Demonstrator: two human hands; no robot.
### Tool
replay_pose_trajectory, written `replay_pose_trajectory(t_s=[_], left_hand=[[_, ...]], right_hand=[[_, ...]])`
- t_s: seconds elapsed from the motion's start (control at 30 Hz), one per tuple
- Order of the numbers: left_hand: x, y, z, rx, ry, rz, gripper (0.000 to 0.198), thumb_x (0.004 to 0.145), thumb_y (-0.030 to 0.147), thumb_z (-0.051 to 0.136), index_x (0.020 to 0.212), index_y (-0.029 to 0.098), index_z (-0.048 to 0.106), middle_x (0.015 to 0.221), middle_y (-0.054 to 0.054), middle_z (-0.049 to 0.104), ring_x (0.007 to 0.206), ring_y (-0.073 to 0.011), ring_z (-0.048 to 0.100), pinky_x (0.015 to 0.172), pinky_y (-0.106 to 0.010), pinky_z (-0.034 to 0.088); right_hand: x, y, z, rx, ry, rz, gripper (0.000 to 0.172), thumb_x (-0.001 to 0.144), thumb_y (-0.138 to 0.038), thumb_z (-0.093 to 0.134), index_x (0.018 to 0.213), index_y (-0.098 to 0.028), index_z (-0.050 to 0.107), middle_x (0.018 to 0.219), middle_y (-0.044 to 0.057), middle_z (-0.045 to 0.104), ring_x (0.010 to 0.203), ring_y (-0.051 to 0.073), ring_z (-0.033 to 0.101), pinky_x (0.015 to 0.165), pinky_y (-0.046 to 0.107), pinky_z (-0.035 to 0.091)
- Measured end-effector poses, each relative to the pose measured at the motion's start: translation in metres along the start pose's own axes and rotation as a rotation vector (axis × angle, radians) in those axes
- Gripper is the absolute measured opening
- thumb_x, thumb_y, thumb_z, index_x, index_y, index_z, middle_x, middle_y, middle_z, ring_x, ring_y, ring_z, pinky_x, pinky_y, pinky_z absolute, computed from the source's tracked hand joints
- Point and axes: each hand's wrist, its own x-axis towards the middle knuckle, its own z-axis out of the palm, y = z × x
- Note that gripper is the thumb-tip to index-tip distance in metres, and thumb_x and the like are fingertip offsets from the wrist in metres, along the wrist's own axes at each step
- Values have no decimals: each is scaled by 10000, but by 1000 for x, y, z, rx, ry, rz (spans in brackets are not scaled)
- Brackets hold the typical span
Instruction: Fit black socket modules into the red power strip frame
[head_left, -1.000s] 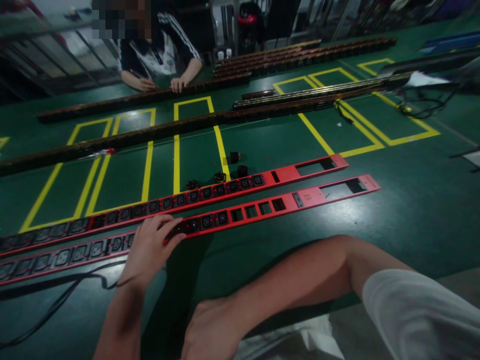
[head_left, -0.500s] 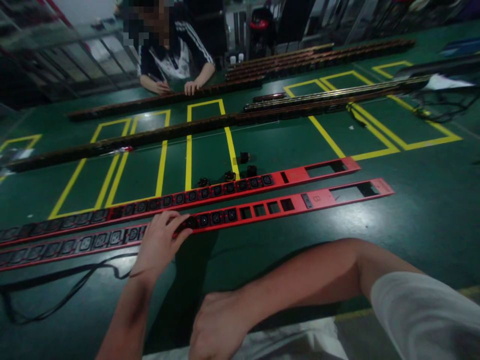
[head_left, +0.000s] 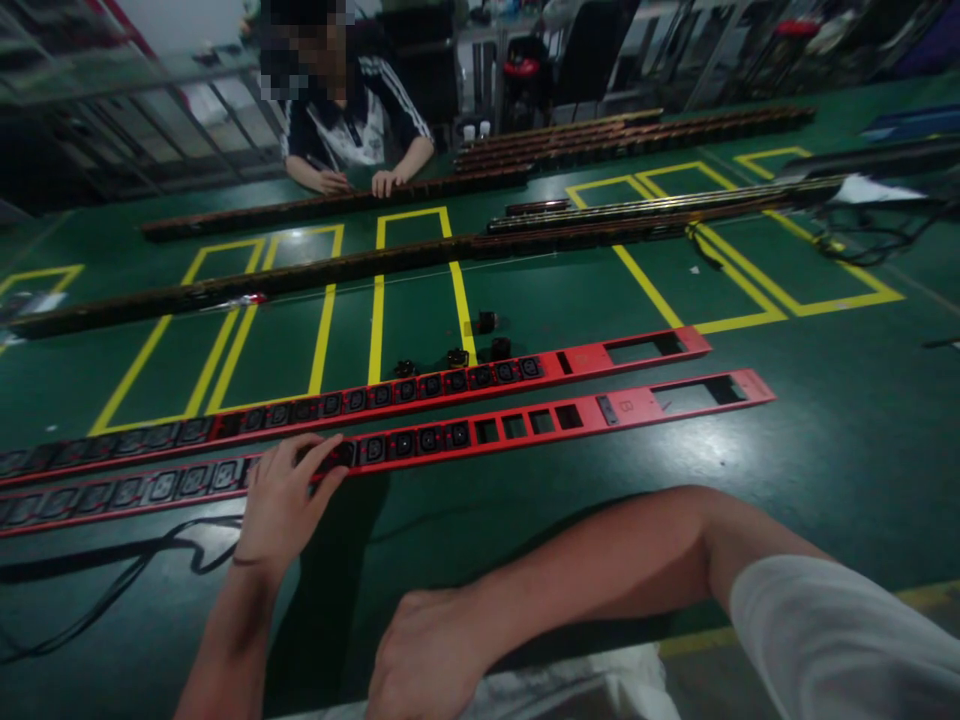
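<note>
My left hand (head_left: 285, 495) rests on the nearer red power strip (head_left: 589, 413), thumb and fingers closed around a black socket (head_left: 339, 456) in its row. Just right of my thumb, several black sockets sit flush in the strip, followed by several bare square cutouts. My right hand (head_left: 427, 650) lies low near my lap with its back up and knuckles bent. Its fingers are curled underneath, so anything in them is hidden. Behind the nearer strip runs a second red power strip (head_left: 589, 358), its row mostly filled with black sockets.
Several loose black sockets (head_left: 457, 357) lie behind the far red strip. A black cable (head_left: 142, 565) curls at the left front. Long dark bars (head_left: 337, 268) cross the green table (head_left: 825, 420). Opposite, a person (head_left: 352, 130) has both hands at another bar.
My left hand has slid left along the nearer strip, uncovering a socket that was under its fingers. My right hand has hardly moved. The view has shifted slightly.
</note>
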Motion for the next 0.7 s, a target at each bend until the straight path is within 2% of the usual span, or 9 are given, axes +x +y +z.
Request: replay_pose_trajectory(t_s=[0.1, 0.17, 0.33, 0.43, 0.53, 0.6, 0.7], left_hand=[[3, 0, -3, -47, -4, -20, 403, 1003, 434, 457, 1303, 230, 633, 1229, -117, 629, 1131, -314, 591, 990, -505, 480], [15, 8, -5, -87, 16, -15, 419, 1008, 430, 455, 1335, 211, 601, 1252, -122, 621, 1154, -306, 584, 1013, -497, 481], [78, 42, -2, -245, 114, 6, 414, 1011, 385, 454, 1334, 166, 594, 1249, -128, 606, 1200, -271, 574, 1081, -444, 466], [122, 60, 9, -245, 5, -48, 466, 1012, 422, 438, 1362, 156, 590, 1280, -139, 590, 1157, -265, 612, 1039, -421, 498], [152, 69, 24, -182, -141, -139, 495, 1002, 475, 435, 1354, 175, 612, 1280, -155, 603, 1152, -302, 627, 1012, -453, 510], [163, 70, 32, -190, -193, -189, 435, 966, 486, 496, 1217, 190, 692, 1203, -144, 638, 1096, -314, 650, 977, -462, 525], [166, 69, 37, -228, -156, -215, 264, 920, 347, 542, 1021, 186, 725, 1088, -113, 679, 1035, -286, 665, 969, -434, 528]], right_hand=[[-3, -2, -1, -25, 7, 4, 148, 922, -335, 661, 872, -211, 723, 1091, 15, 788, 936, 150, 721, 506, 233, 369], [-5, -3, -2, -46, 15, 13, 134, 921, -322, 664, 879, -210, 725, 1081, 16, 791, 925, 151, 725, 502, 238, 370], [-4, -3, -8, -47, 10, -25, 142, 890, -338, 688, 801, -228, 707, 1053, 16, 797, 920, 154, 738, 517, 224, 430], [-3, -4, -10, -48, -12, -2, 160, 888, -331, 676, 756, -242, 689, 1023, 1, 801, 885, 145, 743, 486, 215, 433], [-5, -6, -10, -54, 23, 34, 246, 954, -352, 595, 756, -236, 685, 991, 5, 804, 874, 136, 745, 461, 215, 418], [-6, -7, -8, -51, 64, 28, 307, 981, -382, 559, 739, -237, 680, 956, 7, 805, 853, 125, 744, 464, 202, 420], [-6, -5, -5, -62, 161, 90, 299, 927, -434, 634, 686, -258, 657, 867, -54, 799, 766, 79, 730, 453, 156, 411]])
